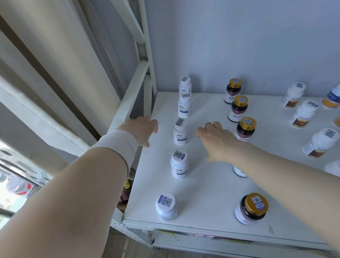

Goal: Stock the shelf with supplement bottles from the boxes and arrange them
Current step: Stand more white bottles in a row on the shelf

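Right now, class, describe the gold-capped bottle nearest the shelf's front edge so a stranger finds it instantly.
Find the white shelf. At its front edge stands the gold-capped bottle. Other gold caps sit further back; its left neighbour is white-capped.

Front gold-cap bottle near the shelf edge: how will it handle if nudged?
Gold-cap bottle looks squat and wide, so it likely slides rather than tips. The smooth white shelf probably gives little friction. It stands near the front edge, so a forward pull could drop it.
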`<action>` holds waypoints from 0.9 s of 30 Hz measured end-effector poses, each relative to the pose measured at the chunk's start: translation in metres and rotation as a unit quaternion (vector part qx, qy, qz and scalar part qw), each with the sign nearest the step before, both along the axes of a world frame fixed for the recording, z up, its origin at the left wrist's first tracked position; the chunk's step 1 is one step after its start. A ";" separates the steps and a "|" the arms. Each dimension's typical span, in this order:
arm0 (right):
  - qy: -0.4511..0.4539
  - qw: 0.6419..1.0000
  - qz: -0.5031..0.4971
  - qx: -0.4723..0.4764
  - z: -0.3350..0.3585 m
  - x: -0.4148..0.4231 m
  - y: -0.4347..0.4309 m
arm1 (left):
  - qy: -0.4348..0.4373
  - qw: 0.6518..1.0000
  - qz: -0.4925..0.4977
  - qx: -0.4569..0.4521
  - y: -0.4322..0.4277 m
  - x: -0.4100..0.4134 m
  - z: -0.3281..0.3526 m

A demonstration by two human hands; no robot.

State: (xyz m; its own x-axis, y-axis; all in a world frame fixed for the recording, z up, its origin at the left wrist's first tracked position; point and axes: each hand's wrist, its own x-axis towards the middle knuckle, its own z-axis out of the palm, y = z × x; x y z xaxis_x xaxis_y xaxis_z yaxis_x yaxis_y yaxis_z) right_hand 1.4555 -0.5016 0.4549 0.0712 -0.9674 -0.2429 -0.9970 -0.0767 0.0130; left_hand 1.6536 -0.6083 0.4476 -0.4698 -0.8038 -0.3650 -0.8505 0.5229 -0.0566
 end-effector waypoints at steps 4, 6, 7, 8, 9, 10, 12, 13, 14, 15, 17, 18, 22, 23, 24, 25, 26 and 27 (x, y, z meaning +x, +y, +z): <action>-0.145 0.989 -0.028 0.019 -0.013 0.016 0.004 | 0.185 0.979 0.061 0.056 0.001 -0.011 -0.001; -0.219 0.974 -0.055 0.025 -0.025 0.022 0.008 | 0.274 0.955 0.087 0.078 0.002 -0.020 -0.003; -0.254 0.964 -0.072 0.025 -0.031 0.025 0.010 | 0.307 0.942 0.099 0.090 0.002 -0.024 -0.004; -0.284 0.954 -0.088 0.024 -0.037 0.028 0.013 | 0.331 0.931 0.112 0.106 0.002 -0.027 -0.006; -0.309 0.945 -0.103 0.022 -0.043 0.031 0.015 | 0.348 0.921 0.123 0.124 0.001 -0.030 -0.007; -0.330 0.937 -0.116 0.017 -0.049 0.033 0.016 | 0.360 0.913 0.131 0.139 0.000 -0.033 -0.009; -0.361 0.922 -0.137 0.006 -0.061 0.036 0.017 | 0.380 0.899 0.142 0.167 -0.004 -0.039 -0.014; -0.371 0.918 -0.143 -0.001 -0.066 0.037 0.016 | 0.386 0.894 0.145 0.178 -0.005 -0.042 -0.016; -0.376 0.915 -0.149 -0.007 -0.070 0.039 0.016 | 0.387 0.891 0.146 0.186 -0.005 -0.045 -0.019; -0.380 0.913 -0.151 -0.013 -0.073 0.039 0.017 | 0.387 0.890 0.146 0.191 -0.006 -0.048 -0.021; -0.393 0.906 -0.155 -0.024 -0.078 0.039 0.017 | 0.390 0.887 0.149 0.196 -0.008 -0.052 -0.027; -0.399 0.903 -0.154 -0.030 -0.080 0.039 0.017 | 0.398 0.882 0.155 0.198 -0.010 -0.054 -0.029; -0.401 0.903 -0.151 -0.043 -0.083 0.038 0.016 | 0.427 0.864 0.175 0.201 -0.014 -0.056 -0.037; -0.399 0.903 -0.151 -0.047 -0.083 0.039 0.015 | 0.429 0.864 0.175 0.195 -0.015 -0.057 -0.038; -0.398 0.903 -0.153 -0.049 -0.084 0.039 0.015 | 0.433 0.863 0.176 0.191 -0.015 -0.057 -0.039; -0.398 0.903 -0.154 -0.050 -0.085 0.040 0.015 | 0.438 0.861 0.177 0.190 -0.015 -0.058 -0.039; -0.398 0.902 -0.155 -0.052 -0.085 0.041 0.015 | 0.440 0.858 0.181 0.195 -0.015 -0.058 -0.040; -0.399 0.902 -0.156 -0.054 -0.085 0.041 0.015 | 0.441 0.854 0.186 0.203 -0.015 -0.059 -0.039</action>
State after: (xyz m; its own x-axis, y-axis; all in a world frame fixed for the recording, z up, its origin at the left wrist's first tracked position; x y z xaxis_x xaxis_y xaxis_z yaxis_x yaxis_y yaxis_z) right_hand 1.4963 -0.4862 0.3701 -0.0975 -0.9857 -0.1374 -0.6659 0.1672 -0.7271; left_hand 1.5950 -0.6228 0.4082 -0.4461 -0.8485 -0.2846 -0.5800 0.0319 0.8140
